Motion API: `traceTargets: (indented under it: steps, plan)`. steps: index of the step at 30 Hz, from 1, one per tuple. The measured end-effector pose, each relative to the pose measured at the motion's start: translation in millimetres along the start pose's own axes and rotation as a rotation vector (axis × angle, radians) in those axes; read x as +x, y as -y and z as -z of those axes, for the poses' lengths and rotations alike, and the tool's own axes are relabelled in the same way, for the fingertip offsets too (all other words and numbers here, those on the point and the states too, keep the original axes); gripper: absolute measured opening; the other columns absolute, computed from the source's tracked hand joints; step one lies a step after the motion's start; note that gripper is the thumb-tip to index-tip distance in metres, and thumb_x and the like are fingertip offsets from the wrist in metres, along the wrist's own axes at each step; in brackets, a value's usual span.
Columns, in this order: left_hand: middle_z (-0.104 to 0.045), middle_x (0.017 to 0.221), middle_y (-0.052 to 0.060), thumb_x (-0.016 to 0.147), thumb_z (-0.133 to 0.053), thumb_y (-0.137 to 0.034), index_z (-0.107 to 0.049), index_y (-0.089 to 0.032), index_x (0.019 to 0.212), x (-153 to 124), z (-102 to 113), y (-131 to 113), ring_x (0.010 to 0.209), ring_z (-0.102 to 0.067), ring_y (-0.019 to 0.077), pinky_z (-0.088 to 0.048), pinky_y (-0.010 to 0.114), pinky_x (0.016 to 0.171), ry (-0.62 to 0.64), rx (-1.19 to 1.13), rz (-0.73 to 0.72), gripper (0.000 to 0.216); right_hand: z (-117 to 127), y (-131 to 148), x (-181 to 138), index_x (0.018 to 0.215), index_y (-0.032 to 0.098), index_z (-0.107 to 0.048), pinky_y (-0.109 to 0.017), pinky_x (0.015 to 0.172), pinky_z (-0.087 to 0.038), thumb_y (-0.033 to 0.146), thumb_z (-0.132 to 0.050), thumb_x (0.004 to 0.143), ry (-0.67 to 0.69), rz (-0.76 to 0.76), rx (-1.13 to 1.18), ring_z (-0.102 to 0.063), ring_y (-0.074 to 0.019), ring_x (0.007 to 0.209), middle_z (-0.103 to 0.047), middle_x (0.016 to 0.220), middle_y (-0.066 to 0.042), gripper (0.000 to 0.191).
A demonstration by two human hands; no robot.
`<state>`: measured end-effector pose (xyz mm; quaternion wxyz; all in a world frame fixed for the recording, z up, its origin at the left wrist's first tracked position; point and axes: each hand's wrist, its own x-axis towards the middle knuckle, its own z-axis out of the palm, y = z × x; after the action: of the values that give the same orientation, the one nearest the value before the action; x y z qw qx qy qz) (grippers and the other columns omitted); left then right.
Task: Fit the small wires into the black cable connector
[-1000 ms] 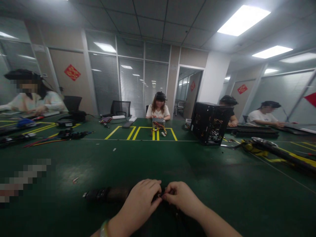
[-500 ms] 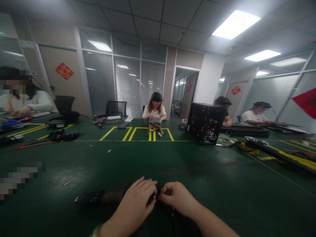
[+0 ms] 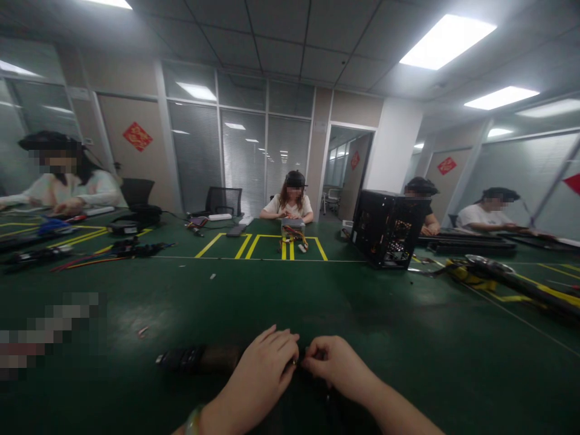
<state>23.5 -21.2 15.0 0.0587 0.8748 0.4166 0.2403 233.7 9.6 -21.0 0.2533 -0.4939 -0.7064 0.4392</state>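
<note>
My left hand (image 3: 267, 362) is closed, fingers curled toward the right, with a tiny metallic glint (image 3: 295, 362) at its thumb side. What it grips is mostly hidden. A dark, roughly cylindrical object (image 3: 199, 359) with a brownish section lies to its left and runs behind that hand; whether it is held I cannot tell. Just to the right, my right hand (image 3: 333, 365) is pinched, thumb against index finger, around something too small and dark to name. Under it, a dark shape (image 3: 328, 399) blends into the green table (image 3: 362, 308). The two hands are a narrow gap apart.
A black computer case (image 3: 385, 229) stands at the back right. Cables (image 3: 131, 248) lie at the left, a small white bit (image 3: 212, 276) nearer. Opposite, a person (image 3: 290, 205) handles a metal box with cables (image 3: 293, 226). Other people sit at both sides.
The whole view has shifted slightly, so the table, people and my hands appear further right. Both hands keep nearly the same pose and spacing.
</note>
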Motion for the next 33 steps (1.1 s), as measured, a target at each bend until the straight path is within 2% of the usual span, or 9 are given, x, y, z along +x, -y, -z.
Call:
traceTargets:
  steps: [5, 9, 14, 22, 27, 30, 33]
  plan:
    - [-0.061, 0.128, 0.000, 0.080, -0.063, -0.018, -0.060, -0.024, 0.092, -0.2, 0.5, 0.1, 0.124, -0.051, 0.0227, -0.028, 0.049, 0.114, -0.017, 0.009, 0.039, 0.014, -0.8, -0.8, -0.3, 0.083, 0.016, -0.067, -0.013, 0.037, -0.034, 0.030, -0.064, 0.083, 0.004, 0.004, 0.017, -0.048, -0.0067, 0.045, -0.063, 0.065, 0.002, 0.015]
    - [-0.061, 0.129, -0.001, 0.082, -0.059, -0.014, -0.060, -0.024, 0.093, -0.6, -1.6, 1.8, 0.124, -0.051, 0.0206, -0.029, 0.047, 0.114, 0.003, 0.007, 0.010, 0.015, -1.2, -0.5, 0.3, 0.082, 0.015, -0.067, -0.013, 0.037, -0.033, 0.029, -0.064, 0.082, -0.006, 0.005, 0.017, -0.048, -0.0066, 0.044, -0.062, 0.062, 0.002, 0.015]
    - [-0.061, 0.128, 0.000, 0.079, -0.064, -0.017, -0.059, -0.024, 0.093, -0.9, -3.4, 3.9, 0.125, -0.050, 0.0227, -0.029, 0.049, 0.113, -0.009, -0.008, 0.040, 0.015, -0.8, 3.1, -0.5, 0.082, 0.016, -0.068, -0.012, 0.036, -0.032, 0.030, -0.064, 0.082, 0.004, -0.008, 0.055, -0.047, -0.0065, 0.043, -0.062, 0.062, 0.002, 0.015]
    - [-0.066, 0.117, -0.001, 0.082, -0.064, -0.016, -0.059, -0.024, 0.090, -0.8, -10.4, 8.3, 0.113, -0.059, 0.0198, -0.034, 0.046, 0.109, -0.013, -0.031, 0.035, 0.013, -2.1, 4.0, -0.1, 0.081, 0.016, -0.068, -0.013, 0.036, -0.033, 0.028, -0.064, 0.080, -0.016, -0.001, 0.029, -0.047, -0.0071, 0.044, -0.059, 0.059, 0.003, 0.012]
    - [-0.066, 0.111, 0.000, 0.081, -0.065, -0.019, -0.059, -0.024, 0.096, -0.7, -10.0, 5.4, 0.106, -0.061, 0.0206, -0.036, 0.046, 0.107, -0.031, -0.038, 0.056, 0.017, -3.5, 5.1, 0.6, 0.080, 0.016, -0.066, -0.013, 0.035, -0.032, 0.026, -0.063, 0.079, -0.027, -0.018, 0.052, -0.046, -0.0069, 0.042, -0.058, 0.058, 0.003, 0.011]
    - [-0.066, 0.113, -0.001, 0.083, -0.058, -0.013, -0.058, -0.023, 0.092, 0.0, -8.8, 3.8, 0.108, -0.059, 0.0191, -0.036, 0.043, 0.107, -0.024, -0.042, 0.039, 0.013, -3.7, 6.1, 0.5, 0.080, 0.016, -0.066, -0.013, 0.035, -0.032, 0.025, -0.062, 0.079, -0.027, -0.015, 0.064, -0.045, -0.0068, 0.042, -0.058, 0.059, 0.004, 0.010]
    - [-0.064, 0.117, -0.002, 0.081, -0.058, -0.010, -0.058, -0.025, 0.095, 0.2, -8.2, 3.7, 0.112, -0.057, 0.0184, -0.034, 0.043, 0.109, -0.017, -0.050, 0.032, 0.020, -3.4, 6.7, 0.3, 0.079, 0.015, -0.066, -0.013, 0.034, -0.031, 0.026, -0.062, 0.080, -0.021, -0.007, 0.061, -0.045, -0.0065, 0.042, -0.059, 0.059, 0.003, 0.012]
